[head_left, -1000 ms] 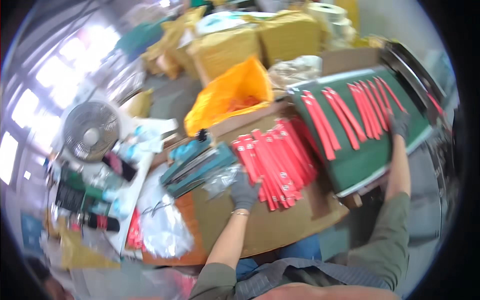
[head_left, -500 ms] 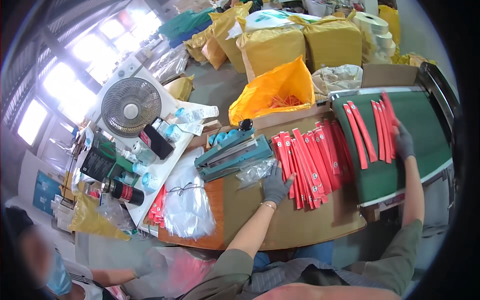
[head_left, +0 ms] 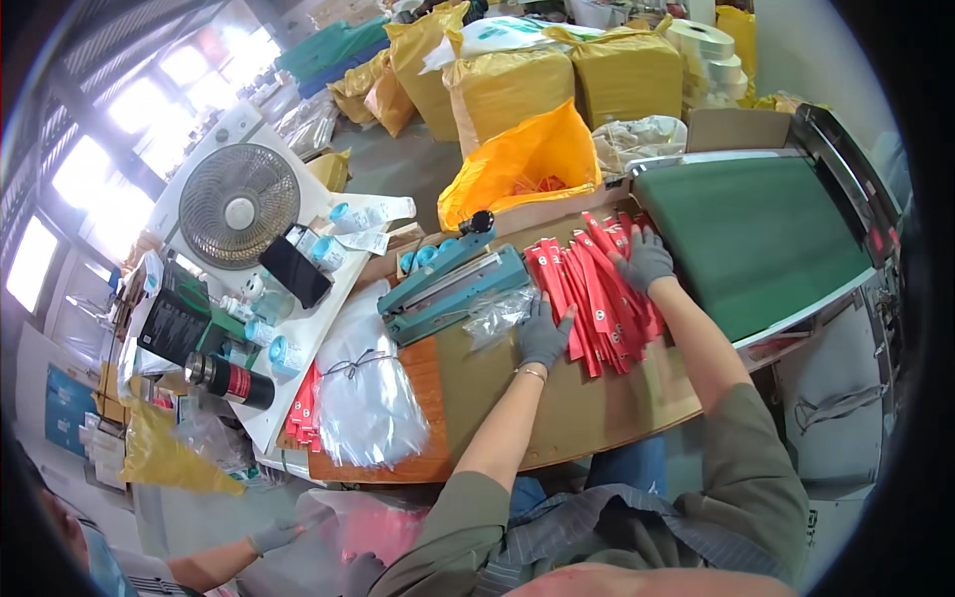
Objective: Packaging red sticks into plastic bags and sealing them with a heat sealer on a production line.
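Observation:
A loose pile of long, flat red strips point(head_left: 594, 298) with small pale marks lies on the brown board in front of me. My left hand point(head_left: 545, 336), in a grey glove, rests along the pile's left edge, thumb and fingers apart. My right hand point(head_left: 647, 261), gloved alike, lies spread on the upper right of the pile. Its fingers touch the strips there, and its palm side is hidden. A clear crumpled plastic bag point(head_left: 497, 316) sits just left of my left hand, beside a teal long-armed bench tool point(head_left: 453, 289) resembling a bag sealer.
At right is a green conveyor belt point(head_left: 751, 244). An orange sack point(head_left: 517, 169) stands behind the pile. Clear plastic bags point(head_left: 373, 408) lie left, near a white table with a fan point(head_left: 239, 206), phone point(head_left: 295, 271) and thermos point(head_left: 231, 380). A co-worker's gloved hand point(head_left: 274, 537) is lower left.
My right hand has moved left from the green belt onto the pile. The red strips that lay on the belt's near part are gone from it. My left hand stays at the pile's left edge.

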A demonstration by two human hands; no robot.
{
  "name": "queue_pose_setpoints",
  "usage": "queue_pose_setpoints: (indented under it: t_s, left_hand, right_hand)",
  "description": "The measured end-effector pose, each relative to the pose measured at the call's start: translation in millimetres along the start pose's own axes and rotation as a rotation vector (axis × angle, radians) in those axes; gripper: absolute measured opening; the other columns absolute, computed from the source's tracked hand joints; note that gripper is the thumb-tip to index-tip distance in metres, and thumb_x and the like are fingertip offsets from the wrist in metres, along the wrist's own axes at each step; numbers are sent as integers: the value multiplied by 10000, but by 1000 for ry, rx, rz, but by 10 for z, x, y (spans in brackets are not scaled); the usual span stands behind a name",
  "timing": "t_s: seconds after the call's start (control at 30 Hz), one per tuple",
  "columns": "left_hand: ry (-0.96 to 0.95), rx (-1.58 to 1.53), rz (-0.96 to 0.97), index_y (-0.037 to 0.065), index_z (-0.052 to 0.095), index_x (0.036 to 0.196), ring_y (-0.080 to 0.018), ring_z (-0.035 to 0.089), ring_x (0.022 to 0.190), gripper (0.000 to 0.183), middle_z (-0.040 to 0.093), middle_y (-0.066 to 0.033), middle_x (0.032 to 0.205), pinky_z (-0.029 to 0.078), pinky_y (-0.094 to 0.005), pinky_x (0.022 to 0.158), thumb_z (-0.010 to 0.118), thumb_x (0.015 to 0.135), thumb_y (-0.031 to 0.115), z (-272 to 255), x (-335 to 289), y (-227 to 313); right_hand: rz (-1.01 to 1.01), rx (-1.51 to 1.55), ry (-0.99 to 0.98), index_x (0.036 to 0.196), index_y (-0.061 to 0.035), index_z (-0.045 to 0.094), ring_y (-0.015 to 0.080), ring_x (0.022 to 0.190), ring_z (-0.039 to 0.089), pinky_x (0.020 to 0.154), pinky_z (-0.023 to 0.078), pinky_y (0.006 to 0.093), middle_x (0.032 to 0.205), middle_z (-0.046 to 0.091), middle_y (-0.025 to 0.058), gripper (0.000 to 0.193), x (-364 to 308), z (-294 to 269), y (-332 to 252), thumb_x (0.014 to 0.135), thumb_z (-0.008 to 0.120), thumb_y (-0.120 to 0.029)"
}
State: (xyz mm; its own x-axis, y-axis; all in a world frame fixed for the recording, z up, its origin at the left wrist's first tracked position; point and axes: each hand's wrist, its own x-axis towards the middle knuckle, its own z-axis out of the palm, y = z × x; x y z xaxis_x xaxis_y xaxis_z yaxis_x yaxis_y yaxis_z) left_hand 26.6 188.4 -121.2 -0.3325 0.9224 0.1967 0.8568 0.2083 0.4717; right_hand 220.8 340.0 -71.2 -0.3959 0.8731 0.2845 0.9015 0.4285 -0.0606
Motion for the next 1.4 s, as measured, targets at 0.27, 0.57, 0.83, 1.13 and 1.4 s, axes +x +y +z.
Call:
queue_pose_setpoints:
  t_s: [0.27,0.57,0.83,1.13,1.4]
  left_hand:
    - [-407,-1613,-701,44,496,1263,-272,572,1050,652,587,-128,1164,462,-338,878,626,808,493,-61,465,-26]
    - [-112,-1405,-299,10,529,1243,-231,591,1030,781,591,-159,1153,480,-338,890,789,637,428,-569,-239,88]
    - [85,-1272,118,11,428,1284,-228,531,1110,839,546,-135,1207,419,-334,974,816,593,285,-1967,-792,165]
    - [-125,-785,253,53,502,1194,-288,540,1114,695,557,-155,1194,429,-373,971,793,638,351,-1635,-1027,-357]
    - [-163,-885,162,36,481,1201,-189,575,1040,708,593,-89,1132,474,-338,891,827,601,185,-1824,-1219,-294]
  right_hand:
    - [245,534,-401,1242,54,479,418,1062,563,910,441,451,1139,573,283,855,2,-420,-906,738,606,-625]
    - [411,2025,-883,1259,5,484,238,1019,607,903,489,350,1158,594,143,520,-759,301,-1004,872,595,-325]
    - [-102,1949,-399,1320,3,401,224,1105,542,944,435,342,1229,538,124,620,-886,-536,-1460,820,634,-281]
    - [-155,1668,-578,1253,-48,501,178,1071,565,923,477,335,1168,586,74,723,-1305,-1262,-2040,630,846,-171]
    - [-405,1806,-447,1428,-69,251,161,1146,488,991,397,310,1252,496,87,1023,-1400,-1340,-1943,600,851,-113]
